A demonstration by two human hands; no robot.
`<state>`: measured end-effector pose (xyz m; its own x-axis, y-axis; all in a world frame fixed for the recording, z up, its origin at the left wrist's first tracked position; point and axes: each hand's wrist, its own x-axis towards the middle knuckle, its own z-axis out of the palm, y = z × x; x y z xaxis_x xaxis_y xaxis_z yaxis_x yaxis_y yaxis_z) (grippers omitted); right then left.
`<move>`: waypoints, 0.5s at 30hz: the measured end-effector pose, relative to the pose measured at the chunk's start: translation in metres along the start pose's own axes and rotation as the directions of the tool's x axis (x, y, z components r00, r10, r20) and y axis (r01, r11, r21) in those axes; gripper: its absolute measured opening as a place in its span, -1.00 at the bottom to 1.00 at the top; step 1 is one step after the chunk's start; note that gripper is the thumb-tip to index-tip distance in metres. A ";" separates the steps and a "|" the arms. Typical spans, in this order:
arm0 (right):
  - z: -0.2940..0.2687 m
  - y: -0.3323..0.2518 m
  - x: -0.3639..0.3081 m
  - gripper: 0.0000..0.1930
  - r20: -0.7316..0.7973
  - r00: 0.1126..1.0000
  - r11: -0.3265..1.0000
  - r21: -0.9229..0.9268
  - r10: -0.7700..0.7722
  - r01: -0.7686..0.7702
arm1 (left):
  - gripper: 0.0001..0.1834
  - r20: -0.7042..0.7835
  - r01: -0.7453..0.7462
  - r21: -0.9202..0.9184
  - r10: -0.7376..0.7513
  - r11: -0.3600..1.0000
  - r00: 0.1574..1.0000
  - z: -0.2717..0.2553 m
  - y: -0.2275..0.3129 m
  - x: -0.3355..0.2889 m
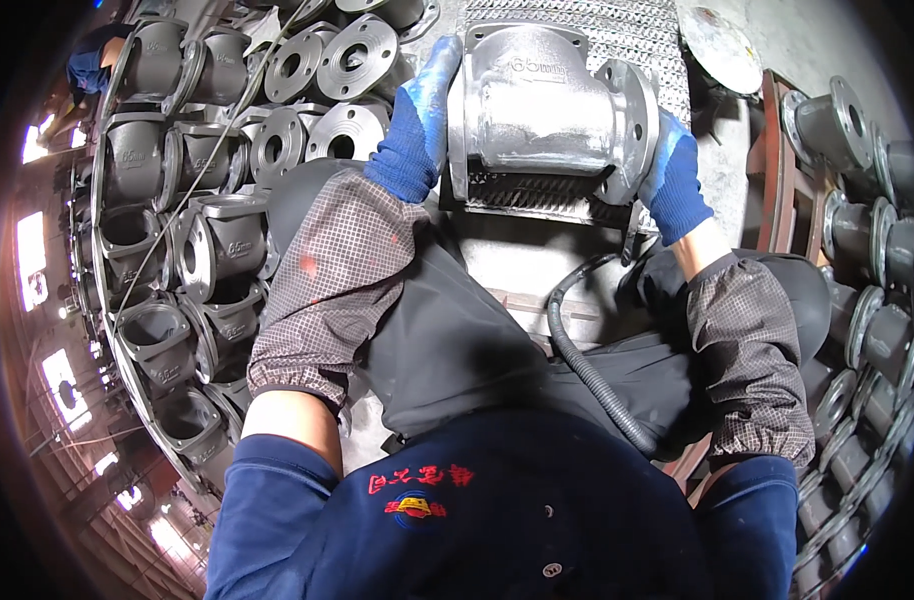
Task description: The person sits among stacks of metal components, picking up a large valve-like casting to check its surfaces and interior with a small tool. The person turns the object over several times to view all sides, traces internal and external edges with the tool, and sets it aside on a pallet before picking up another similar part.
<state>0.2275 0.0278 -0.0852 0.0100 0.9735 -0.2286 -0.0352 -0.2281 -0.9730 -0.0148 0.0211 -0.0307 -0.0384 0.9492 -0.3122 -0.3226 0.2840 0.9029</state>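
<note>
Between my two gloved hands is a grey cast-metal valve body [537, 118], a T-shaped casting with a round flange at each end and a squarer flange at the top. My left hand [422, 125], in a blue glove, is closed against its left flange. Against the right flange presses my right hand [674, 180], also gloved in blue; its fingertips are partly hidden behind the metal. The casting is over a metal grating [632, 30], whose slotted front edge shows just below it. Checked sleeve covers are on both forearms.
Rows of similar grey valve bodies [137, 165] stand packed at the left. More flanged castings [827, 122] line the right, beside a rusty metal frame [774, 165]. A ribbed hose [577, 360] curves across my lap. A pale round disc [720, 50] lies behind the grating's right side.
</note>
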 end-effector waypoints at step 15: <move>-0.008 -0.042 -0.016 -0.68 0.105 0.980 0.984 -0.061 0.172 -0.166 | -0.64 0.062 0.123 -0.246 -0.112 0.961 0.992 0.002 -0.008 0.005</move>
<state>0.2371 0.0216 -0.0413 -0.1007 0.9161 -0.3881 0.0247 -0.3877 -0.9215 -0.0108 0.0240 -0.0393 0.0564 0.9182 -0.3921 -0.5476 0.3568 0.7569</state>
